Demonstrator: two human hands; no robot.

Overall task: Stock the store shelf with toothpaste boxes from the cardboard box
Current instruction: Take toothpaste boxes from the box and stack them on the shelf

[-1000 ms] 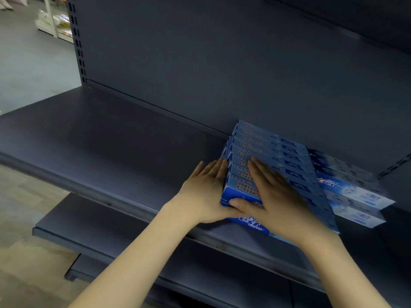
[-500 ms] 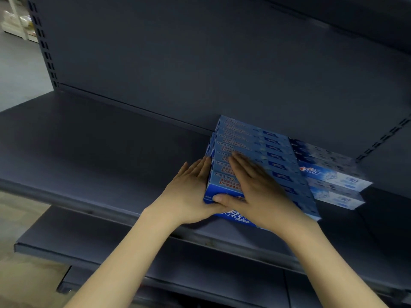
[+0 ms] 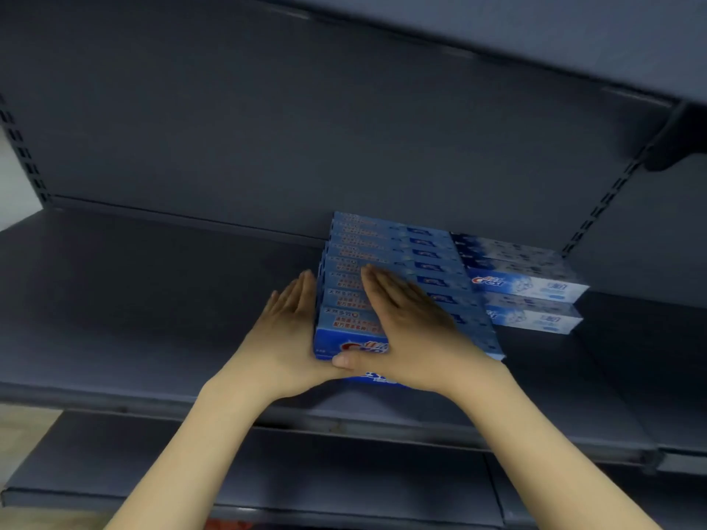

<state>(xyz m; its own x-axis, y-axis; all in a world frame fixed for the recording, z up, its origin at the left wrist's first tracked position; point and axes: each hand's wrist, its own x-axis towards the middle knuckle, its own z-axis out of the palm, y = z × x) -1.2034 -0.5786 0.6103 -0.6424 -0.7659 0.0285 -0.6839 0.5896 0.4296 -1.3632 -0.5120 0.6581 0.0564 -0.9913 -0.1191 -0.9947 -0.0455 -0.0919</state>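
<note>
The boxes (image 3: 398, 277) lie long axis left-right on the shelf (image 3: 153, 300) — flat left hand (image 3: 283, 334) presses their left ends, flat right hand (image 3: 413, 330) rests on top.

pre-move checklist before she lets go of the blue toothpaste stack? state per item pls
1. Left hand flat against the blue stack's left end: ok.
2. Right hand flat on top, thumb on the front face: ok.
3. Stack fully on the shelf, back from the front edge: ok.
4. Boxes in the stack squared: not ok, left ends stagger.
5. White boxes beside it lined up: not ok, they sit further back.
6. Cardboard box within reach: cannot tell, out of view.
</note>
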